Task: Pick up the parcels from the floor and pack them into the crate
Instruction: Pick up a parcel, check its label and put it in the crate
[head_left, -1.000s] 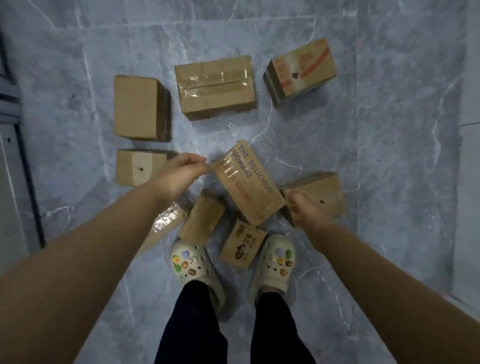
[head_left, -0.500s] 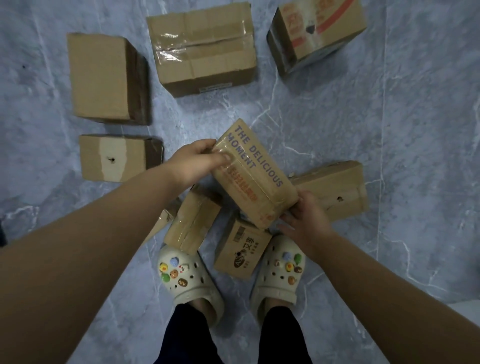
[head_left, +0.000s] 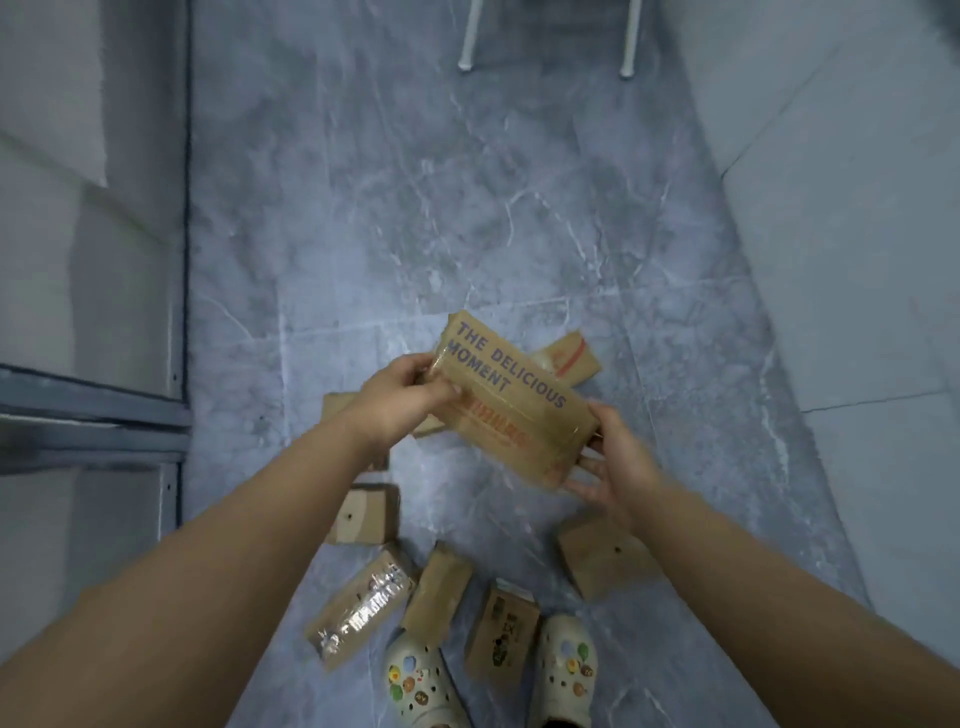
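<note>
A flat cardboard parcel printed "THE DELICIOUS MOMENT" (head_left: 511, 402) is held up in the air above the floor. My left hand (head_left: 402, 397) grips its upper left end. My right hand (head_left: 613, 462) holds its lower right end, fingers under the edge. Several other cardboard parcels lie on the grey marble floor below: a taped one (head_left: 363, 605), a narrow one (head_left: 439, 587), a printed one (head_left: 501, 636) between my shoes, one with a hole (head_left: 363, 514), another (head_left: 597, 556) on the right, and one with a red stripe (head_left: 569, 358) behind the held parcel. No crate is in view.
My two pale clogs (head_left: 421, 686) stand at the bottom edge among the parcels. Two white furniture legs (head_left: 467, 36) stand at the far end of the floor. Pale walls flank the floor, with a grey door frame (head_left: 93, 410) on the left.
Both hands have lifted the printed parcel clear of the floor. My view has tilted up and forward, so the parcels on the floor now sit lower in the frame.
</note>
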